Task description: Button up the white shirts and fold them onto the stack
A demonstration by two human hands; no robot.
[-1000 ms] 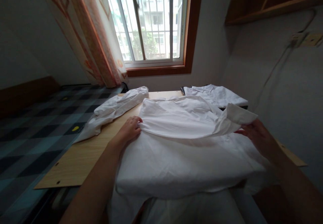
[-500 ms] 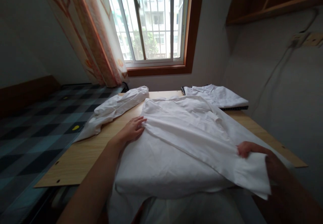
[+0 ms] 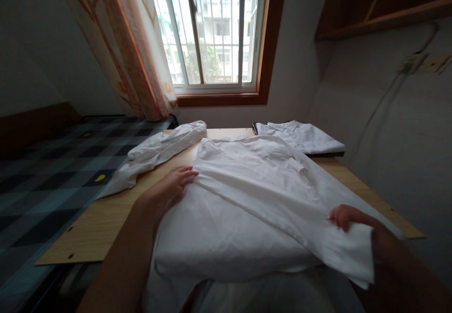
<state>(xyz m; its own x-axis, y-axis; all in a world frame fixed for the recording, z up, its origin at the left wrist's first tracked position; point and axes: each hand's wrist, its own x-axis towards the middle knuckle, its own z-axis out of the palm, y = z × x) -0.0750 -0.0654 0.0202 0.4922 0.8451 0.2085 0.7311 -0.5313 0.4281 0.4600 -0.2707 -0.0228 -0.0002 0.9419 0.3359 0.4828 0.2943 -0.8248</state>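
We have a white shirt (image 3: 243,228) spread over the near middle of the wooden counter (image 3: 106,223), one sleeve (image 3: 275,200) slanting across it toward the near right. Our left hand (image 3: 176,181) rests at the sleeve's far-left end; whether its fingers grip, we cannot tell. Our right hand (image 3: 348,218) is clamped on the sleeve near its cuff (image 3: 356,252). The hands are well apart.

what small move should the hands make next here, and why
Perhaps ease the right hand, with the sleeve it holds, inward over the white shirt: the cuff pokes out past the shirt's near edge, while the left hand rests at the sleeve's far end.
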